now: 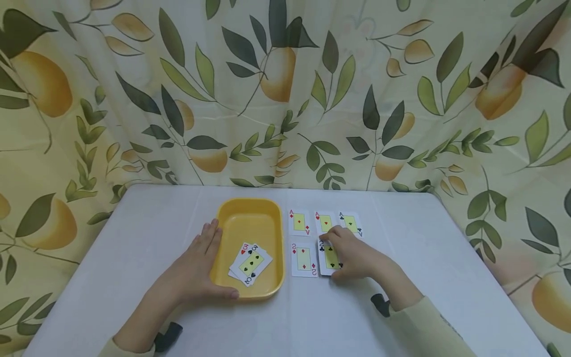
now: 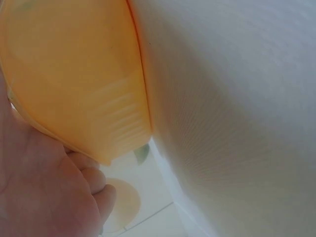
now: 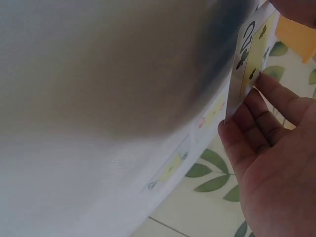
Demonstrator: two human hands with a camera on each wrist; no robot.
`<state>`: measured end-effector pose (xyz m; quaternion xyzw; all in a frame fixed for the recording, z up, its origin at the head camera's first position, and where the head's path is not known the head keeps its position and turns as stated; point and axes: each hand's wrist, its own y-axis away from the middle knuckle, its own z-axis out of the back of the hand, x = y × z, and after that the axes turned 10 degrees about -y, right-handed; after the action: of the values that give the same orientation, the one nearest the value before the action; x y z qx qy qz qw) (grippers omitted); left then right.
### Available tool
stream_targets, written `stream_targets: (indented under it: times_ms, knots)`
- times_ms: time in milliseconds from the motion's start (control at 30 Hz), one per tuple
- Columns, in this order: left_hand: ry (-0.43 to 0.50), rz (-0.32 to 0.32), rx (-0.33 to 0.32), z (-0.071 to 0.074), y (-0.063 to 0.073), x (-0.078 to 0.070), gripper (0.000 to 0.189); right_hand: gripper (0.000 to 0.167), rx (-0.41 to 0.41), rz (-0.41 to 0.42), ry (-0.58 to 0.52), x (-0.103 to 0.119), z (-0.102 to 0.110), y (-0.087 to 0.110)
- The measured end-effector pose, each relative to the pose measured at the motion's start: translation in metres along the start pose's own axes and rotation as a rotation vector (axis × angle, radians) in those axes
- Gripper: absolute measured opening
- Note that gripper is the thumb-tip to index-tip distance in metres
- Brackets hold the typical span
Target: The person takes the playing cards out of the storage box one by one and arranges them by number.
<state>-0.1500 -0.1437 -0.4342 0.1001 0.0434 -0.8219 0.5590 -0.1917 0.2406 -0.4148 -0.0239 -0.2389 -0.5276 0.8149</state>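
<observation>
My right hand point(image 1: 357, 253) holds a two of clubs point(image 1: 329, 258) by its edges, beside the two of diamonds point(image 1: 304, 260) on the table. In the right wrist view the fingers point(image 3: 239, 148) touch the edge of that tilted card point(image 3: 252, 59). At the left side of a yellow tray point(image 1: 250, 206) rests my left hand point(image 1: 198, 267), its fingers extended along the rim and its thumb at the near left corner. Inside the tray a black-suit card point(image 1: 255, 265) overlaps a red heart card point(image 1: 235, 267). The left wrist view shows the palm point(image 2: 44, 187) against the tray wall point(image 2: 74, 74).
A row of aces lies behind: diamonds point(image 1: 299, 223), hearts point(image 1: 324, 221) and a black ace point(image 1: 350, 223) at the right. A white cloth point(image 1: 401, 218) covers the table, and a leaf-and-fruit patterned curtain point(image 1: 285, 119) hangs behind its far edge.
</observation>
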Motion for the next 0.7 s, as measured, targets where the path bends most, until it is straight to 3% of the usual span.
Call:
stream_targets:
  times_ms: [467,700]
  knots:
    - [-0.002,0.009,0.011,-0.001,0.001,0.0,0.149,0.092,0.011,-0.081,-0.015,-0.018,-0.005,0.002]
    - [-0.006,0.005,0.004,0.0,0.001,0.0,0.149,0.088,-0.024,-0.047,-0.06,-0.012,-0.001,0.003]
